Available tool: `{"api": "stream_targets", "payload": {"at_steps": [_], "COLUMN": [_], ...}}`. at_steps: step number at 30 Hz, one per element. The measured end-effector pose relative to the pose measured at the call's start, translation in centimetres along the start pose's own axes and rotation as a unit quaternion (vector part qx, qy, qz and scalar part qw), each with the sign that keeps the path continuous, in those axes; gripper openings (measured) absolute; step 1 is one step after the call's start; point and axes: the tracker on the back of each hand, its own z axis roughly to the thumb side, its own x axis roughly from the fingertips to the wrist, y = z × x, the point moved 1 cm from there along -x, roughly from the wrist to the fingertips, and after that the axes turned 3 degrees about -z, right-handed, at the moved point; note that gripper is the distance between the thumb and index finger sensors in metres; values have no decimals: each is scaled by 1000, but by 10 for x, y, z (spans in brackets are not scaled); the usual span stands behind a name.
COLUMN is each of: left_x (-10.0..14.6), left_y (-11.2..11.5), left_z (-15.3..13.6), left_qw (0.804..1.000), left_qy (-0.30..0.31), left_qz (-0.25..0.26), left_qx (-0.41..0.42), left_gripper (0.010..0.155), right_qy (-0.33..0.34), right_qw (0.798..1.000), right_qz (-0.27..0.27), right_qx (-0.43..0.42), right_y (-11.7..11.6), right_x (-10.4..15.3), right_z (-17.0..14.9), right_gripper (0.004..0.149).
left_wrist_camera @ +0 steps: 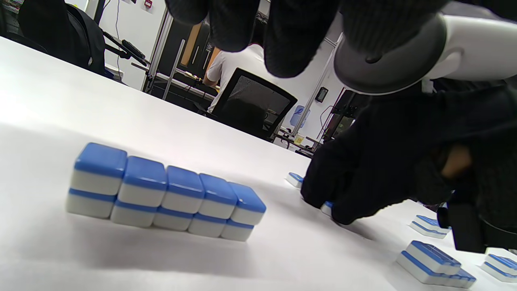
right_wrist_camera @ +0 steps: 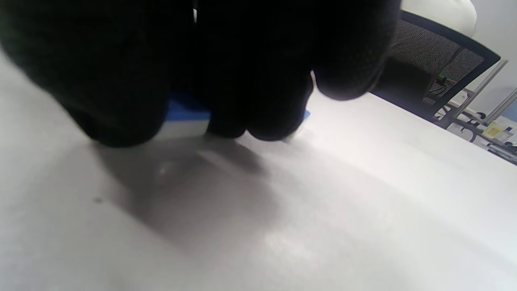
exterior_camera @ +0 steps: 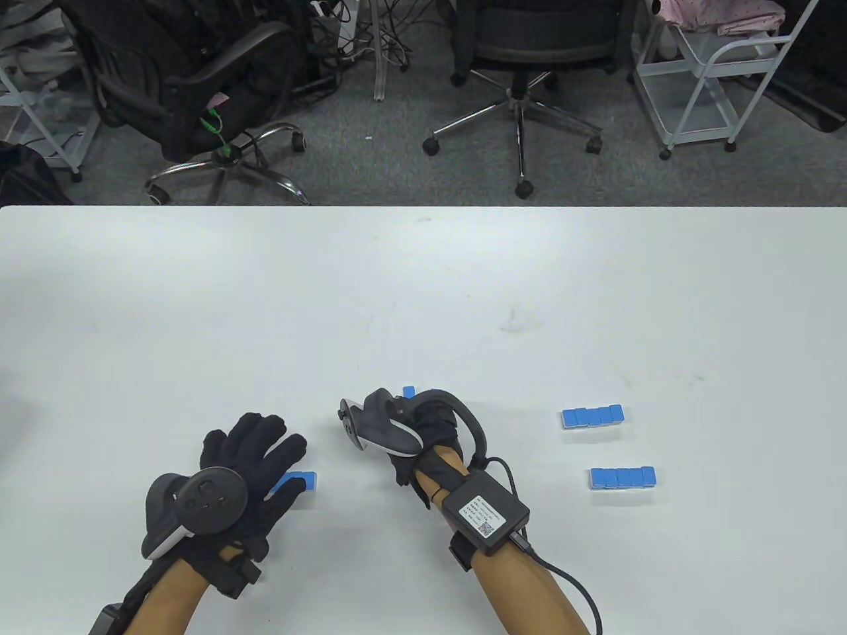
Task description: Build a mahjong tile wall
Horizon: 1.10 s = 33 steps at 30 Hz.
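My left hand point(exterior_camera: 265, 456) lies with fingers spread beside and partly over a two-layer wall of blue-backed mahjong tiles point(exterior_camera: 301, 481). In the left wrist view this wall point(left_wrist_camera: 165, 190) stands several tiles long and two high, and my left fingers point(left_wrist_camera: 282, 36) hang above it without touching. My right hand point(exterior_camera: 423, 417) is curled down onto the table; its fingers point(right_wrist_camera: 250, 93) pinch a blue-and-white tile point(right_wrist_camera: 188, 121) that rests on the surface. Another loose tile point(exterior_camera: 409, 391) lies just beyond it. The left wrist view shows the right hand point(left_wrist_camera: 355, 190) on that tile point(left_wrist_camera: 326, 208).
Two more rows of blue tiles lie to the right, one farther point(exterior_camera: 593, 415) and one nearer point(exterior_camera: 623, 477). The white table point(exterior_camera: 423, 297) stretches away behind them. Office chairs point(exterior_camera: 523, 59) and a cart stand beyond the far edge.
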Motion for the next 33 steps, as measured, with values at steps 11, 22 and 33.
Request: {"api": "stream_targets", "payload": {"at_steps": [11,22,33], "left_x": [1,3,2], "left_y": [2,2,4], "left_z": [3,1,0], "left_qw": [1000,1000,1000], "left_qy": [7,-1,-2], "left_qz": [-5,-6,-11], "left_qx": [4,7,11], "left_gripper": [63,64,64], "right_qy": [29,60,65], "right_qw": [986,985,987], "right_qz": [-60,-80,-83], "right_qx": [-156,-140,-120], "right_y": [5,-30,-38], "right_x": [65,100,99], "right_z": [-83,-75,-63], "right_gripper": [44,69,72]}}
